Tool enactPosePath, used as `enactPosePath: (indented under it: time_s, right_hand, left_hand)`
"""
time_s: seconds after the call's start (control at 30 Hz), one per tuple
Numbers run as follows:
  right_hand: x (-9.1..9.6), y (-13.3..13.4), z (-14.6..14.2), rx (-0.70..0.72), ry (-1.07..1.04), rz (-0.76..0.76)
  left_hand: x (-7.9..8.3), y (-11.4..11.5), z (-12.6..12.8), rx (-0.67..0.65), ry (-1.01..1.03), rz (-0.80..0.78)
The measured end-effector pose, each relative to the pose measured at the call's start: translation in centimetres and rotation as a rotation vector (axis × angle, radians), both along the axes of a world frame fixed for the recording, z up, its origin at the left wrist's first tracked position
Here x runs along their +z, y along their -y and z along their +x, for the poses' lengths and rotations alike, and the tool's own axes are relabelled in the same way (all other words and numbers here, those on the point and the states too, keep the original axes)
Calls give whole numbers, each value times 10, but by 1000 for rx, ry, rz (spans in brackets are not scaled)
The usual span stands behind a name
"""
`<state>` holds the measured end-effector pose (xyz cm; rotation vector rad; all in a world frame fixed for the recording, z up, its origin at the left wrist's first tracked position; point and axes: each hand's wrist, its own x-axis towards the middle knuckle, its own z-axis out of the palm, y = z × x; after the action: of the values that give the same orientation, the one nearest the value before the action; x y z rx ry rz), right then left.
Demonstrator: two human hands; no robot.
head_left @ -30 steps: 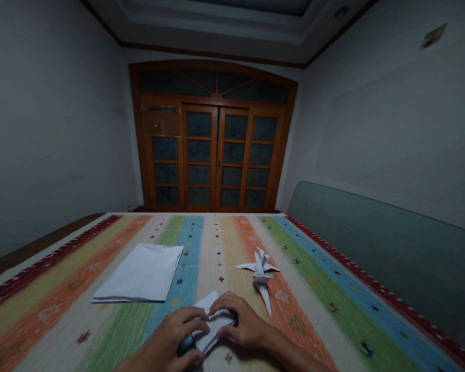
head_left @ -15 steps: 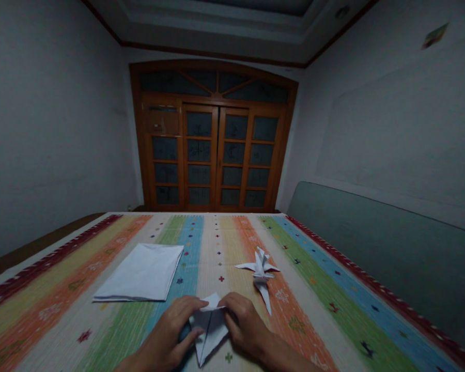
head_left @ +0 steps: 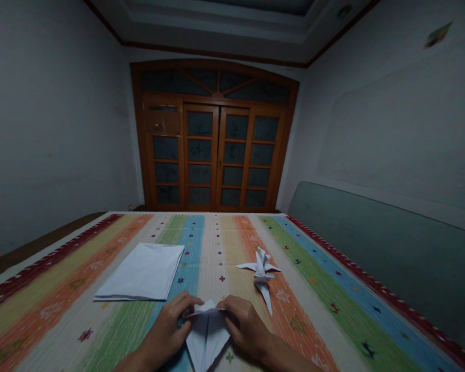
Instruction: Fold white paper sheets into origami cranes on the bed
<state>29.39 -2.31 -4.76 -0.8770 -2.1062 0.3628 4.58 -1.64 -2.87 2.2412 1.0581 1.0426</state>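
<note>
cloth runs in long stripes: dark red edge bands with pale flecks, then yellow, orange, cream, green, blue, a cream centre, orange, green, blue, all dotted with small cross and star motifs in red, blue and green. folded sheet, paper stack and paper figure are plain white, no print. door is warm brown wood with a grid of dark glass panes, wall flat grey-white, side panel dull grey-green, ceiling trim dark brown.
</note>
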Motion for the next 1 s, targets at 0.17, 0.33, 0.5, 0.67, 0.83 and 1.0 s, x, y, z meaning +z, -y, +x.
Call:
enactPosePath:
  time_s: [0.17, 0.33, 0.5, 0.67, 0.83, 1.0]
  right_hand:
    - [1, 1, -2, -50, 10, -103]
    - [6, 0, -3, -158, 11, -221]
    - [16, -2, -4, -100, -18, -285]
    - [18, -1, -4, -97, -35, -272]
    - [19, 0, -5, -99, -39, -262]
    - [17, 0, -4, -95, -45, -265]
  left_hand:
    - [-2, -4, 2, 39, -39, -21]
    - [-6, -7, 2, 85, -55, -20]
    - [-3, -5, 1, 105, -44, -4]
    - [3, -1, 1, 101, -7, 20]
    - [-2, -1, 0, 152, -7, 27]
    - [-3, -1, 0, 176, -47, -6]
